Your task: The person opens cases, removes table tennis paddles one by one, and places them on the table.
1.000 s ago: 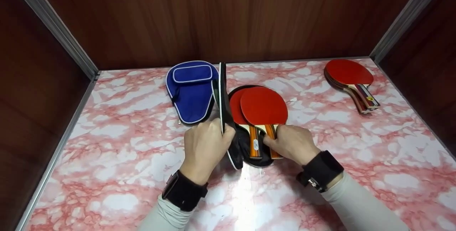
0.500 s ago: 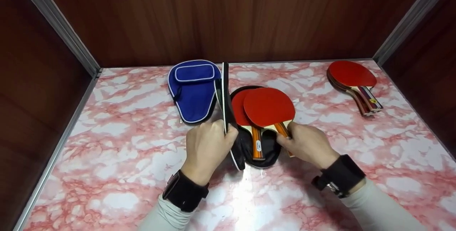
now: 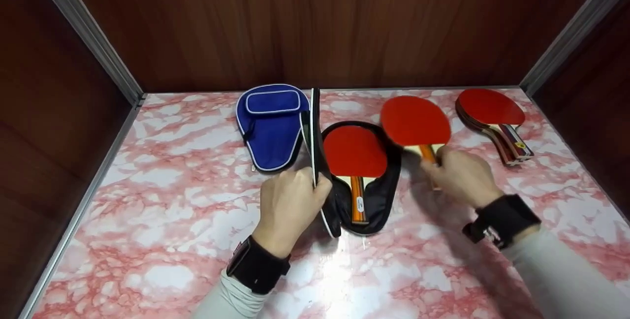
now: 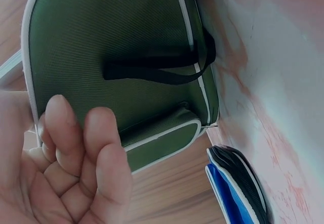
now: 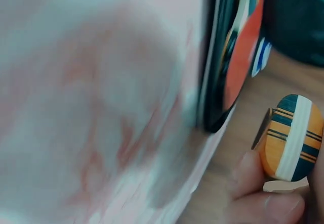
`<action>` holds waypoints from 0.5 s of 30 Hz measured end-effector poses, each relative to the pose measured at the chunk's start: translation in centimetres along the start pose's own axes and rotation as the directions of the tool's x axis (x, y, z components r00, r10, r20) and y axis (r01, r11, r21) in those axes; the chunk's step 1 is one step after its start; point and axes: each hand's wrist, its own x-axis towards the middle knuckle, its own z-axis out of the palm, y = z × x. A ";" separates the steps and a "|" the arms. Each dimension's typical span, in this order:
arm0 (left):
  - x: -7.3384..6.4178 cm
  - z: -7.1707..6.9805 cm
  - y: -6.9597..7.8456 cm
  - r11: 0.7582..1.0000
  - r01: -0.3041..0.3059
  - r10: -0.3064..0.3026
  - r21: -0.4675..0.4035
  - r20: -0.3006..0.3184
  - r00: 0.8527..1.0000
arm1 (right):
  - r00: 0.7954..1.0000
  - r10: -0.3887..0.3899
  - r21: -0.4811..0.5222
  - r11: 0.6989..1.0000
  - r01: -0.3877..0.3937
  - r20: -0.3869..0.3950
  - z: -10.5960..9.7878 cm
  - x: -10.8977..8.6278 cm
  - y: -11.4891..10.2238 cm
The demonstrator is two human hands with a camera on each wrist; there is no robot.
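Note:
My left hand [image 3: 290, 206] pinches the edge of a raised case flap [image 3: 317, 146], which stands upright. In the left wrist view the flap's outside is green cloth [image 4: 126, 27] with white piping and a black strap. Inside the opened black case [image 3: 391, 181] lies one red table tennis paddle [image 3: 355, 151], its handle towards me. My right hand [image 3: 465, 174] grips the handle of a second red paddle [image 3: 416, 121], held above the table to the right of the case. The striped butt of that handle [image 5: 293, 138] shows in the right wrist view.
A blue paddle case [image 3: 270, 129] with white piping lies left of the raised flap. Several stacked red paddles [image 3: 492, 107] rest at the far right. Wooden panels [image 3: 315, 23] wall the back and sides of the marbled table [image 3: 172, 240].
My right hand has lifted the upper paddle out of the case and carried it right and away from me. The lower paddle is now uncovered. My left hand keeps holding the flap.

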 end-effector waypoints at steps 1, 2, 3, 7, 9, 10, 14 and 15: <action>0.0 0.0 0.0 1.000 0.000 0.000 0.003 -0.002 1.000 | 1.000 0.013 -0.004 1.000 -0.013 0.008 -0.2 0.6 0.4; -0.1 -0.1 -0.1 1.000 0.001 -0.001 0.005 -0.002 1.000 | 1.000 0.024 -0.003 1.000 -0.024 0.017 -0.3 1.2 0.7; -0.1 -0.1 -0.1 1.000 0.004 -0.004 0.006 0.001 1.000 | 0.999 0.031 -0.001 1.000 -0.031 0.023 -0.4 1.7 1.0; -0.1 -0.2 -0.1 1.000 0.017 -0.017 0.001 0.020 1.000 | 0.998 0.048 0.002 0.999 -0.048 0.036 -0.5 3.7 2.2; -0.1 -0.2 0.0 1.000 0.018 -0.018 -0.003 0.023 1.000 | 0.997 0.060 -0.006 0.998 -0.060 0.045 -0.5 4.5 2.7; -0.1 -0.2 0.1 1.000 0.016 -0.016 -0.005 0.020 1.000 | 0.997 0.066 -0.011 0.998 -0.065 0.048 -0.4 4.9 2.9; 0.0 -0.2 0.2 1.000 0.005 -0.005 -0.004 0.003 1.000 | 0.996 0.069 -0.012 0.998 -0.068 0.061 0.0 6.1 3.6; 0.1 -0.2 0.2 1.000 0.004 -0.004 -0.003 0.000 1.000 | 0.996 0.067 -0.009 0.998 -0.067 0.062 0.1 6.3 3.7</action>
